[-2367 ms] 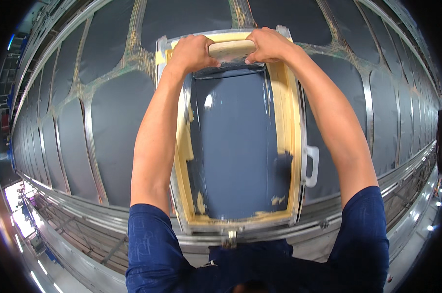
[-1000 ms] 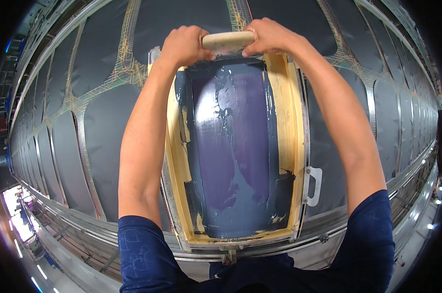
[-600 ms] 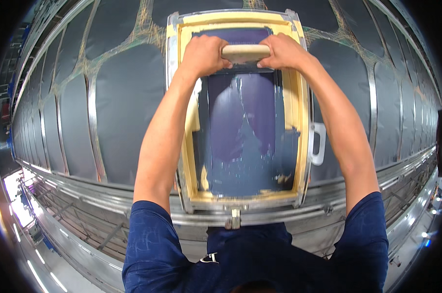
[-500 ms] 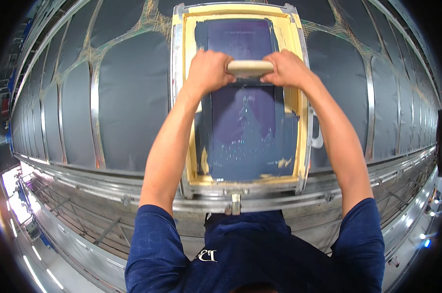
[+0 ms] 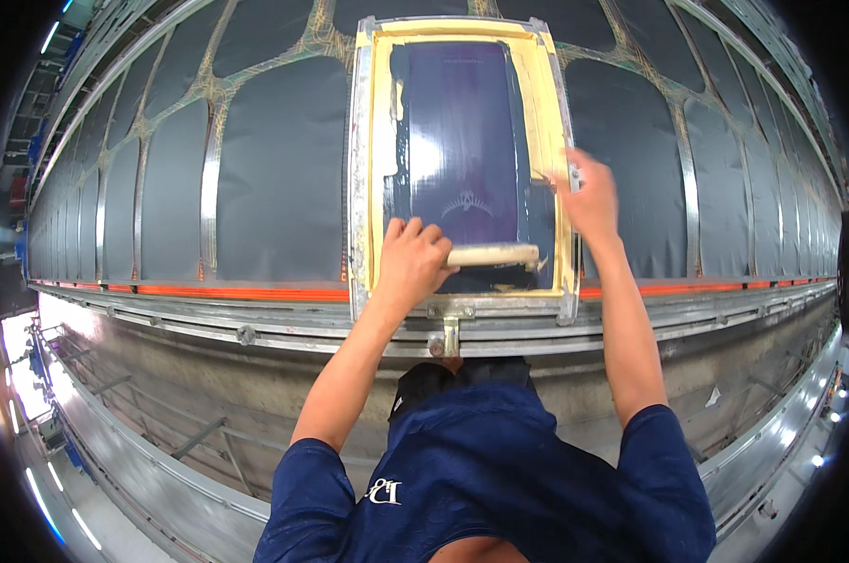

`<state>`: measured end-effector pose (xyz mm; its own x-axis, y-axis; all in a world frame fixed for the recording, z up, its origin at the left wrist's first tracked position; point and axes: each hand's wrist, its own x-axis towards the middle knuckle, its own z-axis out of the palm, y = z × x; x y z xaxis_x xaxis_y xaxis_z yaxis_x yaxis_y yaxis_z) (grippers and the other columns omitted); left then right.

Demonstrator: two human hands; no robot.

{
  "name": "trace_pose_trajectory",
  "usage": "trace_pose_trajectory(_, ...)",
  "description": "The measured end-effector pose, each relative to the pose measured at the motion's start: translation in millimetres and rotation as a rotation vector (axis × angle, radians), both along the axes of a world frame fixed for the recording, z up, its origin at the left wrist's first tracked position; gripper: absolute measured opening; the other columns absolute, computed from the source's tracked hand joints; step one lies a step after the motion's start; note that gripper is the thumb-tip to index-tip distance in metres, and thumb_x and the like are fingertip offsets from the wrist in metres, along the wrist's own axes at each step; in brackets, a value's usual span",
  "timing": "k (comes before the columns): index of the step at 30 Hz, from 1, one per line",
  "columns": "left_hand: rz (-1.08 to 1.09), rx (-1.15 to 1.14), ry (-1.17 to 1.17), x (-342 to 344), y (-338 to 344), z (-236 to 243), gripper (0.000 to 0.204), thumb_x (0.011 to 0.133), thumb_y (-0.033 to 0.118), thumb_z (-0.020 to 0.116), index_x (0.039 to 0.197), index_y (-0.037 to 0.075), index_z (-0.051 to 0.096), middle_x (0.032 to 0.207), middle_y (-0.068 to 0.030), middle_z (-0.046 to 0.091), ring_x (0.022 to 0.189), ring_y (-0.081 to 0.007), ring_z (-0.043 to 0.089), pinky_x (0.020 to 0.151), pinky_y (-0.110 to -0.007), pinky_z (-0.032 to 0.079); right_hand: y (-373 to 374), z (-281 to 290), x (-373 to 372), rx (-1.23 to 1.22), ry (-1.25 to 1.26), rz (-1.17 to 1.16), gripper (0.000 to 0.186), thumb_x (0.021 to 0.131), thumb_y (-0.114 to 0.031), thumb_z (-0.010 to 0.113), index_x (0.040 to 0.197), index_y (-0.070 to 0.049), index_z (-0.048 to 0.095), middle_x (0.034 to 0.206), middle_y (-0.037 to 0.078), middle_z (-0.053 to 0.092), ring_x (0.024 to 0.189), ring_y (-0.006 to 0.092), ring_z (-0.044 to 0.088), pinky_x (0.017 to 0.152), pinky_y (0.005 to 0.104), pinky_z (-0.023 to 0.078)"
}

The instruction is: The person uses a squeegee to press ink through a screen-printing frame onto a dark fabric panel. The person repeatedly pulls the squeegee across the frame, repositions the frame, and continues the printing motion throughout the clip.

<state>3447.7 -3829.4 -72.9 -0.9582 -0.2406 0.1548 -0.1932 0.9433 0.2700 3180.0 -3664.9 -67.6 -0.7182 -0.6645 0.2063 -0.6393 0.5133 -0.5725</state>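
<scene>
A screen-printing frame (image 5: 373,169) with a yellow taped border lies on the long table, its mesh smeared with dark blue and purple ink. A squeegee with a pale wooden handle (image 5: 500,255) rests across the near end of the mesh. My left hand (image 5: 413,261) grips the handle's left end. My right hand (image 5: 591,199) is off the squeegee and blurred, up against the frame's right edge, where a bit of the white side handle (image 5: 576,174) shows by the fingers. Whether it grips that handle cannot be made out.
Dark fabric panels (image 5: 279,169) lie in rows on both sides of the frame, with metal strips between them. A metal rail (image 5: 256,324) and an orange strip (image 5: 209,291) run along the table's near edge. A metal clamp (image 5: 450,336) sits under the frame's near side.
The squeegee has been drawn from the far end of the mesh to the near end, leaving purple mesh behind it. My right hand has let go of it and moved to the frame's right edge.
</scene>
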Motion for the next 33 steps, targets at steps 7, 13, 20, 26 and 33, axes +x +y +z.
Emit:
trace_pose_trajectory(7,0.027,0.079,-0.042,-1,5,-10,0.04,0.065,0.014,0.083,0.103,0.014,0.07,0.089,-0.0028,0.069,0.089,-0.0241,0.067,0.085,-0.039,0.045,36,-90,-65,0.037,-0.173,-0.423,0.034,0.098,-0.039,0.067,0.1,-0.005,0.069,0.094,0.019,0.073,0.09,0.0394,0.07,0.08,0.0455,0.052)
trace_pose_trajectory(13,0.081,0.131,0.028,31,-8,6,0.022,0.067,0.014,0.08,0.087,0.014,0.07,0.091,-0.0001,0.069,0.088,-0.0232,0.066,0.084,-0.04,0.044,4,-15,-43,0.008,-0.243,-0.434,0.031,0.097,-0.035,0.071,0.092,-0.004,0.067,0.082,0.011,0.068,0.076,0.0216,0.061,0.075,0.039,0.05)
trace_pose_trajectory(20,0.184,0.024,-0.063,149,-130,-2,0.026,0.069,0.023,0.084,0.092,0.019,0.073,0.094,0.0039,0.072,0.09,-0.0218,0.067,0.084,-0.04,0.046,-121,-71,83,-0.288,-0.238,-0.307,0.023,0.096,-0.025,0.071,0.092,-0.003,0.066,0.079,0.01,0.064,0.073,0.0178,0.057,0.07,0.0365,0.048)
trace_pose_trajectory(26,0.087,-0.014,-0.019,252,-239,4,0.028,0.068,0.014,0.082,0.094,0.018,0.074,0.092,0.0023,0.074,0.082,-0.0217,0.067,0.078,-0.039,0.044,-233,-73,183,-0.283,-0.29,-0.34,0.028,0.094,-0.031,0.069,0.094,-0.004,0.066,0.079,0.016,0.067,0.072,0.0299,0.065,0.071,0.0415,0.05)
trace_pose_trajectory(33,0.034,-0.113,0.033,314,-204,-6,0.043,0.061,0.007,0.079,0.102,0.014,0.071,0.106,0.0018,0.074,0.08,-0.0204,0.063,0.077,-0.038,0.042,-248,-73,196,-0.238,-0.256,-0.397,0.026,0.093,-0.031,0.069,0.093,-0.006,0.066,0.068,0.014,0.064,0.063,0.0297,0.063,0.066,0.0425,0.048)
